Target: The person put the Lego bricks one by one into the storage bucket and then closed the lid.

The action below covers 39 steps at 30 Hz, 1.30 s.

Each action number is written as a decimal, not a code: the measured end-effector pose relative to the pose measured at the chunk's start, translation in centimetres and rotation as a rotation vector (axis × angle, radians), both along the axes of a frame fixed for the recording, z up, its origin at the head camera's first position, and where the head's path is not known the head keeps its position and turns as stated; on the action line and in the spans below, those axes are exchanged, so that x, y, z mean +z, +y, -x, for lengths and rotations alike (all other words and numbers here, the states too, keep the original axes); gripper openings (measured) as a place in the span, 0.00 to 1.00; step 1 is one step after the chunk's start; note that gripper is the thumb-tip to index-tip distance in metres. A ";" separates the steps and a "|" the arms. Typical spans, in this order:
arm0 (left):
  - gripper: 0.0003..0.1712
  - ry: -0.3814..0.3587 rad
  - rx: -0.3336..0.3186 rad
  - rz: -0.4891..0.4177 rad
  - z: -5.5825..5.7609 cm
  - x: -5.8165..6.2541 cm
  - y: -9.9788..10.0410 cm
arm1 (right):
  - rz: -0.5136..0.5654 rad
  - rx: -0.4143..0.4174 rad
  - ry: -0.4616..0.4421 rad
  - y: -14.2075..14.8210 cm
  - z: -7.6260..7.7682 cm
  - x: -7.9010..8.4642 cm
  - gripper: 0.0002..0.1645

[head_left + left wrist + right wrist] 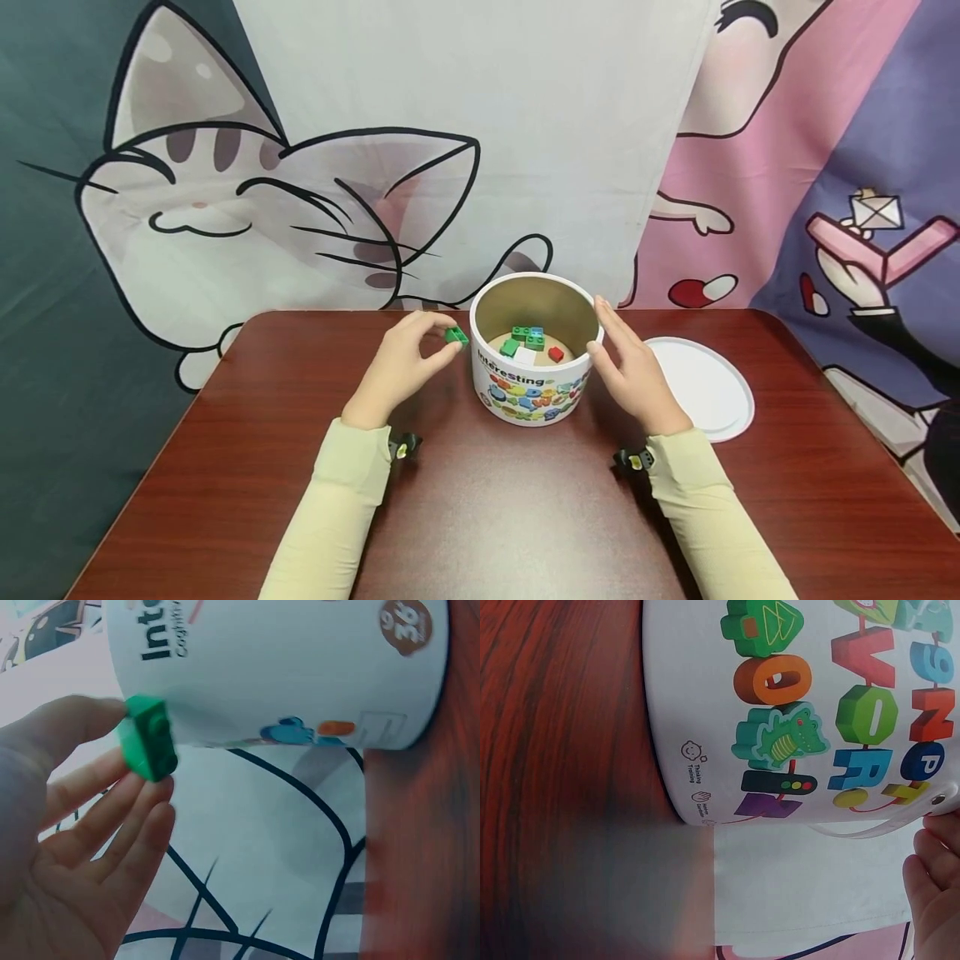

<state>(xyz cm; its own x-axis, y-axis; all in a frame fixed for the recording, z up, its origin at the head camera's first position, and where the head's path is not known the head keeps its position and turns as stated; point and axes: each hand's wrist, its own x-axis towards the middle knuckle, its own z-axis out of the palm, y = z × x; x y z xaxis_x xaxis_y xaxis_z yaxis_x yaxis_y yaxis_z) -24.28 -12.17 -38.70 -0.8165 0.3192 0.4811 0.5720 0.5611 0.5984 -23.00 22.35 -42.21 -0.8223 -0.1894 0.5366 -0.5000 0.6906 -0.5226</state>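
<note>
A white round bucket (pixel 487 387) printed with colorful letters stands on the table, its top uncovered. Inside lie several green toy bricks (pixel 508 347), a red brick (pixel 556 354), a blue one (pixel 537 332) and a white piece (pixel 525 356). Just left of the rim, my left hand (pixel 401 360) pinches a green toy brick (pixel 148 739) between thumb and fingers, outside the bucket. Against the bucket's right side rests my right hand (pixel 636 375), its fingers fairly straight. Only the fingers (pixel 936 862) show in the right wrist view, beside the bucket's clear handle (pixel 877 829).
A white round lid (pixel 708 392) lies on the brown table (pixel 517 517), right of the bucket and behind the right hand. Beyond the table's far edge hangs a cloth (pixel 585 150) with cartoon prints.
</note>
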 end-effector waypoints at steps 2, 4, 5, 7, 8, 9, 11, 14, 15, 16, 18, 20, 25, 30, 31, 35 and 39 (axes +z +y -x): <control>0.14 0.017 0.017 -0.053 -0.1 0.2 0.1 | 0.000 0.002 -0.002 0.0 0.0 0.0 0.37; 0.15 0.027 0.021 -0.109 -0.1 0.3 0.2 | 0.003 -0.001 -0.007 0.0 -0.1 0.0 0.37; 0.15 0.031 0.020 -0.139 -0.2 0.4 0.4 | 0.005 -0.002 -0.010 0.0 -0.1 0.0 0.37; 0.15 0.029 0.024 -0.190 -0.3 0.6 0.6 | 0.007 -0.001 -0.014 0.0 -0.1 0.0 0.37; 0.15 0.026 0.030 -0.211 -0.3 0.6 0.7 | 0.006 -0.001 -0.017 0.0 -0.1 0.1 0.38; 0.15 0.022 0.035 -0.230 -0.3 0.7 0.8 | 0.005 -0.001 -0.019 0.0 -0.1 0.1 0.38; 0.15 0.014 0.041 -0.263 -0.4 0.7 1.1 | 0.004 -0.001 -0.022 0.0 -0.1 0.1 0.38; 0.15 0.002 0.030 -0.320 -0.6 0.7 1.7 | 0.002 -0.002 -0.021 0.0 -0.1 0.1 0.37; 0.15 0.001 0.023 -0.338 -0.6 0.7 1.9 | 0.002 -0.003 -0.020 0.0 -0.1 0.1 0.38; 0.15 0.002 0.015 -0.353 -0.6 0.6 2.1 | 0.002 -0.003 -0.019 0.0 -0.1 0.1 0.38; 0.15 0.009 0.000 -0.377 -0.6 0.6 2.6 | 0.001 -0.001 -0.016 0.0 -0.1 0.1 0.38; 0.15 0.025 -0.008 -0.382 -0.6 0.5 3.0 | 0.000 0.002 -0.016 0.0 -0.1 0.1 0.38; 0.15 0.059 -0.014 -0.338 -0.3 1.0 4.4 | -0.001 0.002 -0.018 -0.1 -0.1 0.0 0.38; 0.15 0.052 -0.013 -0.261 0.2 1.8 5.7 | 0.000 -0.002 -0.024 0.0 -0.1 0.0 0.38; 0.15 0.049 -0.018 -0.250 0.3 1.9 5.9 | 0.000 -0.001 -0.025 0.0 -0.1 -0.1 0.38; 0.15 0.029 -0.046 -0.208 0.8 2.3 7.0 | 0.005 0.002 -0.024 0.0 -0.1 -0.1 0.38; 0.14 -0.011 -0.054 -0.149 1.2 2.7 8.2 | 0.012 0.002 -0.019 -0.1 -0.1 -0.1 0.38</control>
